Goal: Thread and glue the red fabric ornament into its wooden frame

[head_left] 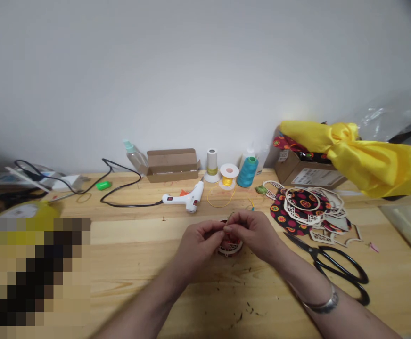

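Observation:
Above a small round ornament [231,249], my left hand [202,241] and my right hand [251,234] meet at the fingertips. The ornament has a pale openwork rim with dark red showing inside; the hands cover part of it. Thumb and forefinger are pinched together on each hand, and whatever lies between them is too small or hidden. Black-handled scissors [313,252] lie to the right, beside my right forearm. A white glue gun [187,197] rests behind my left hand, its black cord running left.
Behind stand a yellow thread spool [227,176], a teal thread cone [248,172] and an open cardboard box [172,165]. Patterned fabric pieces and pale cutout frames [299,207] are piled at right. Yellow cloth [371,160] overhangs a carton [302,170]. Dark scraps dot the tabletop [205,301].

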`<state>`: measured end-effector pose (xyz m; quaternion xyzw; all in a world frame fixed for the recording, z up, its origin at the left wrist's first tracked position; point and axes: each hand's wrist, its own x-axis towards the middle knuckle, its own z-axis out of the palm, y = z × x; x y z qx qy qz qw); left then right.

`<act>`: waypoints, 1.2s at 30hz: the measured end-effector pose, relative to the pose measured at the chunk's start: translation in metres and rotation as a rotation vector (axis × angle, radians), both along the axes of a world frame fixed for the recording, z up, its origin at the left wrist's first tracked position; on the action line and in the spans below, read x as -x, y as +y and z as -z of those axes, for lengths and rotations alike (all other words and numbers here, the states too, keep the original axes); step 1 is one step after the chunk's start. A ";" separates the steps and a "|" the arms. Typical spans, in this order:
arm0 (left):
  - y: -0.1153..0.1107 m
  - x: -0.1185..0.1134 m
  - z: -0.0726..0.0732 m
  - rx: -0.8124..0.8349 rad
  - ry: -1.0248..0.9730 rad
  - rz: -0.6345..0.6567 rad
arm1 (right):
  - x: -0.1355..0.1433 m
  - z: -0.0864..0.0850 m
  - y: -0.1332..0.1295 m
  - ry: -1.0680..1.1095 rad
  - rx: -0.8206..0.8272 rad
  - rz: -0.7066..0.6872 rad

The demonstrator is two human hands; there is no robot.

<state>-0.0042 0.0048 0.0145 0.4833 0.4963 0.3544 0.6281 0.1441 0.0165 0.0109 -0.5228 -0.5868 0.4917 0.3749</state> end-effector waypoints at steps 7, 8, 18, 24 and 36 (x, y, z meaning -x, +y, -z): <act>0.003 0.004 0.000 0.037 -0.028 -0.007 | 0.001 -0.001 -0.001 0.120 0.092 -0.014; 0.003 0.004 0.000 0.036 -0.029 -0.007 | 0.001 -0.001 -0.001 0.126 0.101 -0.014; 0.003 0.005 0.001 -0.004 -0.026 0.047 | -0.001 -0.006 0.000 0.144 0.154 -0.067; 0.003 0.008 0.005 0.045 -0.101 0.133 | -0.006 -0.010 -0.001 0.184 0.213 -0.142; 0.002 0.005 0.002 0.071 -0.122 0.035 | -0.008 -0.006 0.002 0.129 0.179 -0.129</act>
